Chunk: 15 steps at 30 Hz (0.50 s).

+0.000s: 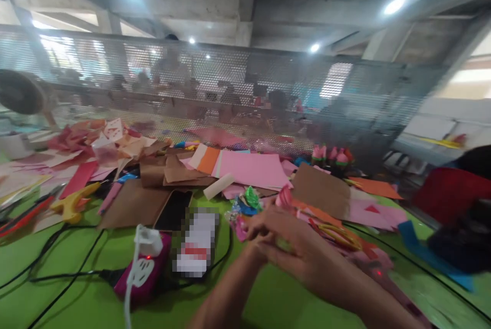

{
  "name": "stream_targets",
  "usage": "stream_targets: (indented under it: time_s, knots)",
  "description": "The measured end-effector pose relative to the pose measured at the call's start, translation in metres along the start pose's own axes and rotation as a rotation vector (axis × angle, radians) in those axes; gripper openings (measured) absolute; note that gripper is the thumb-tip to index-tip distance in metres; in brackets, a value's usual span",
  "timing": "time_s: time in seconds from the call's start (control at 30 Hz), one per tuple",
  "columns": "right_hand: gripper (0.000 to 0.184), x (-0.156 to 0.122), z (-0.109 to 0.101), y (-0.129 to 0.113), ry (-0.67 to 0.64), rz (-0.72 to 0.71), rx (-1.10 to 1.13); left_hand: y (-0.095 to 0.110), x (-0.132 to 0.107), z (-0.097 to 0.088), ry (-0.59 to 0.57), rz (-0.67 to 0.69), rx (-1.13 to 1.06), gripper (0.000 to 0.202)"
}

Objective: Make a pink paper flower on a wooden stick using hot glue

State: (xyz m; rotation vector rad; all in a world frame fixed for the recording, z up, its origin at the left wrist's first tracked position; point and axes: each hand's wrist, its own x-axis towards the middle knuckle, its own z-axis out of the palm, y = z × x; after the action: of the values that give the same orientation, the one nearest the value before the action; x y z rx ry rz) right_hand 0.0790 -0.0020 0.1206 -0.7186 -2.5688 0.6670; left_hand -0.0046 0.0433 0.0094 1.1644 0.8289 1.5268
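My left hand (258, 231) reaches up from the bottom centre, its curled fingers partly covered by my right hand. From the lower right, my right hand (293, 234) comes across with bent fingers and meets the left. What the closed fingers hold, if anything, is hidden and blurred. A pink bud-like piece (284, 197) shows just above my right knuckles; I cannot tell whether it is held. Crumpled green foil (252, 197) and shiny blue foil (245, 207) lie just beyond my left hand.
Pink paper sheets (251, 168) and brown cardboard (320, 188) cover the far side of the green table (276, 303). At left are a yellow glue gun (74, 203), a purple power strip (149, 278) with cables, and a lit phone (197, 242). A perforated metal screen (215, 88) stands behind.
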Motion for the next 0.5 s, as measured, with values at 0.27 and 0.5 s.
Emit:
stream_targets:
  time_s: [0.27,0.5]
  knots:
    - [0.011,-0.047,-0.038,0.058,0.491,0.213,0.090,-0.008,0.003,0.001,-0.154,-0.066,-0.154,0.025]
    - [0.016,-0.046,-0.021,0.076,0.511,0.179,0.107,-0.004,-0.003,-0.001,-0.121,-0.137,-0.150,0.033]
